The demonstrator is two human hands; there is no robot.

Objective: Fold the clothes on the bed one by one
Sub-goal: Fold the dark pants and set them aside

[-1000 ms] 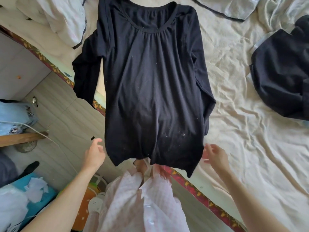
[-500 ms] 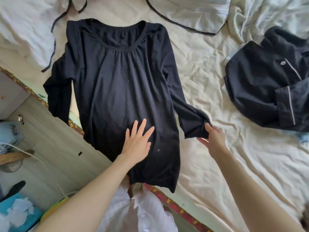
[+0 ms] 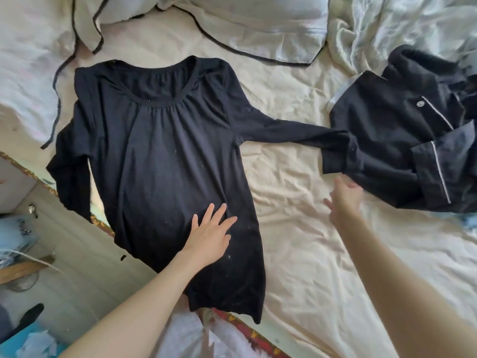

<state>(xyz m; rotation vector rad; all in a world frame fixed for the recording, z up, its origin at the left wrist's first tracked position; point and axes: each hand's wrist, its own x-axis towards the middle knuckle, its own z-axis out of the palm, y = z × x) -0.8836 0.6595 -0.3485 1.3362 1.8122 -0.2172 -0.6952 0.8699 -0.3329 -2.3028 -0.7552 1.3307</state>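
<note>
Fingers point(image 3: 215, 213) of the left hand point(image 3: 210, 236) lie spread flat, pressing the black long-sleeved top point(image 3: 165, 161) onto the cream bedsheet point(image 3: 296, 228). Her right hand point(image 3: 344, 200) hangs blurred just below the outstretched sleeve cuff point(image 3: 338, 158); its fingers look loosely open. Beside it lies a dark piped pajama shirt point(image 3: 402, 140).

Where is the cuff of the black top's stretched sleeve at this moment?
In the head view it lies right of centre on the bed sheet, against the dark pyjama shirt, just above the right hand.
</note>
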